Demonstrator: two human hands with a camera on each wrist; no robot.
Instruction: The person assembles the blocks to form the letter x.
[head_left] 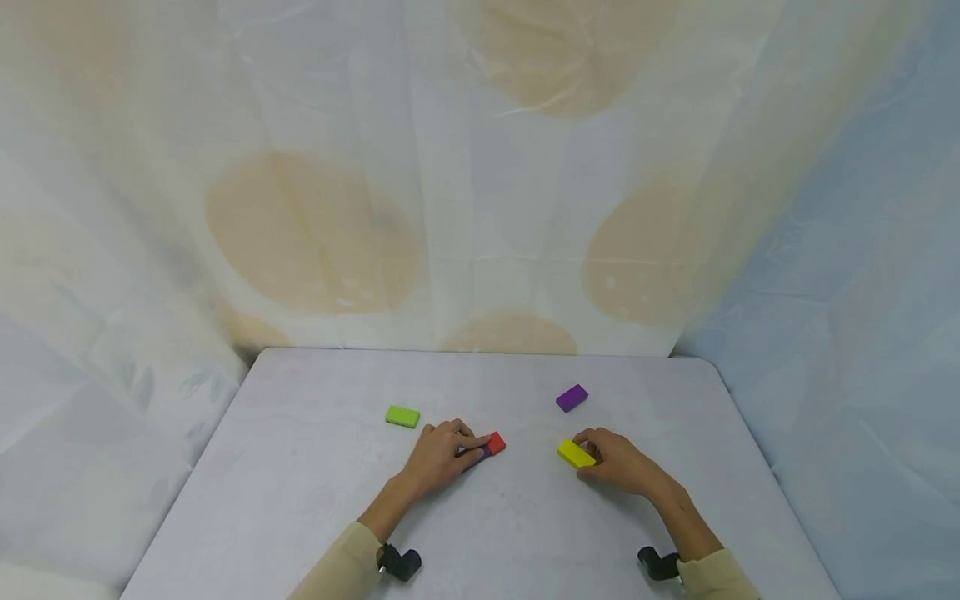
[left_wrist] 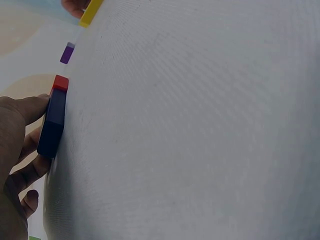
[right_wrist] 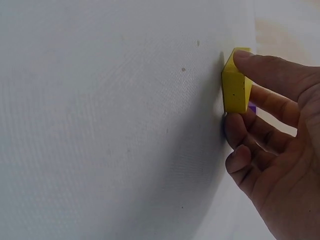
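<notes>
the left hand pinches a dark blue block on the table, mostly hidden under the fingers, end touching a red block. the right hand pinches a yellow block, its far side hidden. a purple block and a green block lie apart.

A pale grey worktop with round corners fills the bottom. A big white sheet with soft tan circles hangs behind it. On the right side, the sheet looks light blue.
</notes>
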